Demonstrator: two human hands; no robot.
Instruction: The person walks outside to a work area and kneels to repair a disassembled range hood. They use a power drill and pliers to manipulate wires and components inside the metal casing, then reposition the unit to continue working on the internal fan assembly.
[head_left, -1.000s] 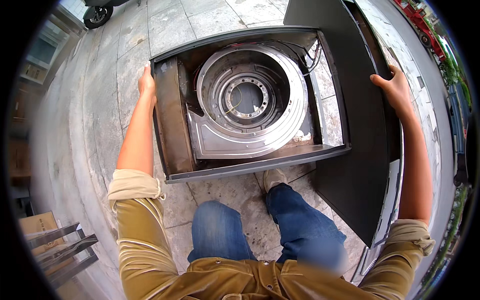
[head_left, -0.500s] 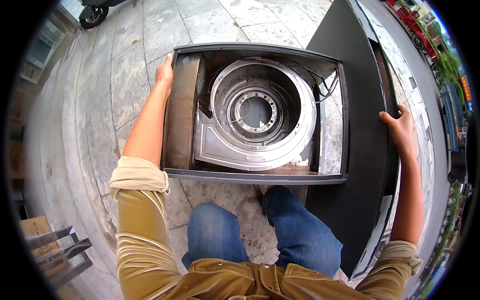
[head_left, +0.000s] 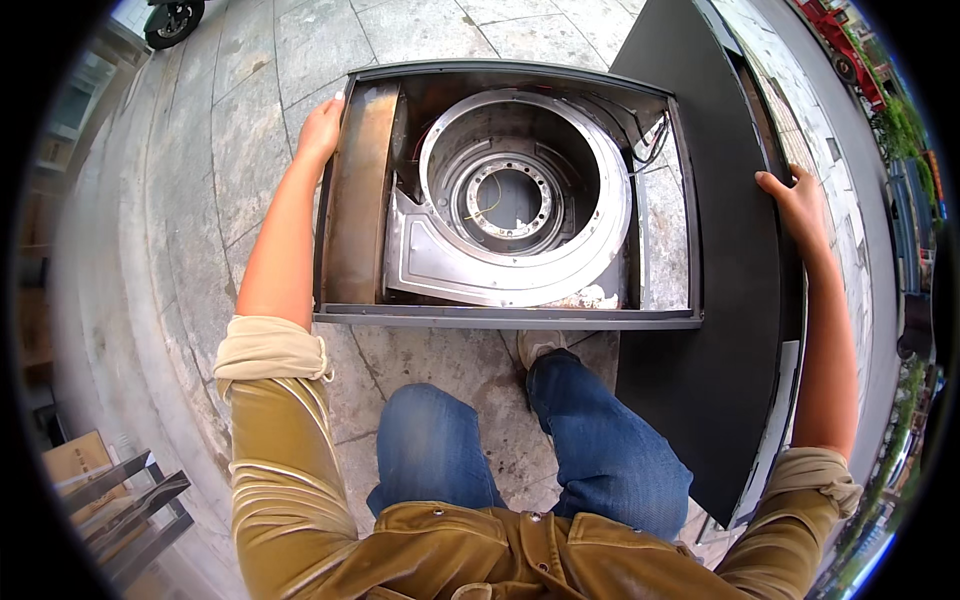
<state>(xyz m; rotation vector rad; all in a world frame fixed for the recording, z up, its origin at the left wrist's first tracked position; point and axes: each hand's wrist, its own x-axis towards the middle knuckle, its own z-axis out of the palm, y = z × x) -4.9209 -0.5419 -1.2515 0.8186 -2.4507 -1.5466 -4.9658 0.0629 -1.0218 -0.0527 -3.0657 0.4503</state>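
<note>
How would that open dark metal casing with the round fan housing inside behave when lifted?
The dark metal casing probably stays stiff and heavy: sheet-metal walls, a silver spiral fan housing inside. It takes both hands, left hand and right hand, far apart, so likely awkward and apt to tilt.

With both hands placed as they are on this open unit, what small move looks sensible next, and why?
Probably steady the dark housing with both hands before shifting it further. The left hand grips its left rim and the right hand its far right edge, so the arms are spread wide, and the round metal blower casing inside looks heavy.
</note>
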